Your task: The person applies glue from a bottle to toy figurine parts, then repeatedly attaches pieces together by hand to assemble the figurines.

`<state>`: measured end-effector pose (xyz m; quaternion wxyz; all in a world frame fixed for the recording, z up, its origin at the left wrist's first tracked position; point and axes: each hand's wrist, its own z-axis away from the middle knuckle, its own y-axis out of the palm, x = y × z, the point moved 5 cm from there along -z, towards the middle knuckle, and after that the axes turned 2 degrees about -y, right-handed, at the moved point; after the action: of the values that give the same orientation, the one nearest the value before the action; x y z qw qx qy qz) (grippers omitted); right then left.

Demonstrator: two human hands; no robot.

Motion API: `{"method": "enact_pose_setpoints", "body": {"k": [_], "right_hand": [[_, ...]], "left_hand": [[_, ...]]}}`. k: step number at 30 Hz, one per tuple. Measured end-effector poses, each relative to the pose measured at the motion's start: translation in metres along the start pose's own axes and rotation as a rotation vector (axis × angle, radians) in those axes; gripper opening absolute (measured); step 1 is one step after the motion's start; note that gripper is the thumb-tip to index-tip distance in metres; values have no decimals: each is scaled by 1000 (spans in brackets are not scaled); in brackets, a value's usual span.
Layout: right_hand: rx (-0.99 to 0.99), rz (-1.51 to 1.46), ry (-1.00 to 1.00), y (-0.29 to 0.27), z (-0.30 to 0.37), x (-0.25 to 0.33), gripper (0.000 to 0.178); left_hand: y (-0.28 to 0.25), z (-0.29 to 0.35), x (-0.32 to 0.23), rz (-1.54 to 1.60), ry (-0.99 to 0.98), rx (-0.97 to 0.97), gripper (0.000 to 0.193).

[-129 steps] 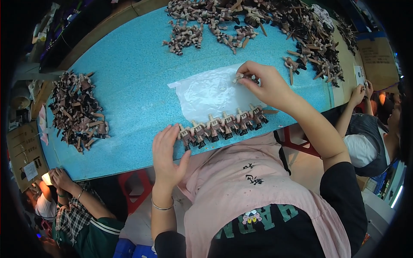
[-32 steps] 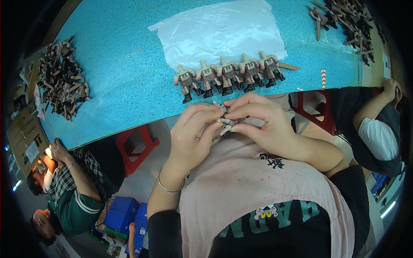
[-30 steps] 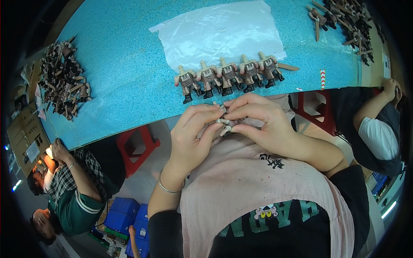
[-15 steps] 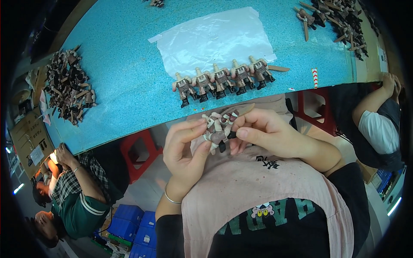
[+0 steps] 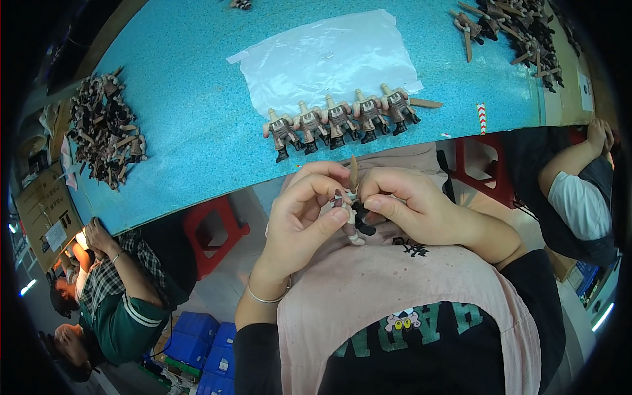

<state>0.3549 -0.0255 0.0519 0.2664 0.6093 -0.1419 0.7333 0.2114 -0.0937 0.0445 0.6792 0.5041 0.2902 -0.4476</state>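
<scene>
Between my hands, in front of the table edge, is a small toy figure with pale and brown parts and black boots. My left hand pinches its upper body between thumb and fingers. The thumb and forefinger of my right hand close on the figure near its black leg. A thin tan blade-like piece sticks up between the hands; where it joins is hidden by fingers. Beyond them, several similar figures lie side by side in a row, and a tan strip shows at the row's right end.
A clear plastic sheet lies on the blue tabletop behind the row. Piles of figures are heaped at the left and far right. Red stools stand below the edge. People sit at both sides.
The figure has been turned in my hands, and its tan blade-like piece now points up instead of right. My left hand has moved right, closer to my right hand.
</scene>
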Motion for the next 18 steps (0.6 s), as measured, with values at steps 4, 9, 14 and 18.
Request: {"method": "enact_pose_setpoints", "body": {"k": [4, 9, 14, 18], "right_hand": [[66, 141, -49, -3, 2, 4, 18], [87, 173, 1, -2, 3, 2, 17], [29, 151, -7, -6, 1, 2, 16], [-14, 189, -140, -2, -4, 18, 22]], "left_hand": [[7, 1, -1, -118, 23, 70, 14], [14, 7, 6, -126, -17, 58, 12], [13, 5, 15, -108, 143, 25, 21], [12, 6, 8, 25, 317, -211, 40]]}}
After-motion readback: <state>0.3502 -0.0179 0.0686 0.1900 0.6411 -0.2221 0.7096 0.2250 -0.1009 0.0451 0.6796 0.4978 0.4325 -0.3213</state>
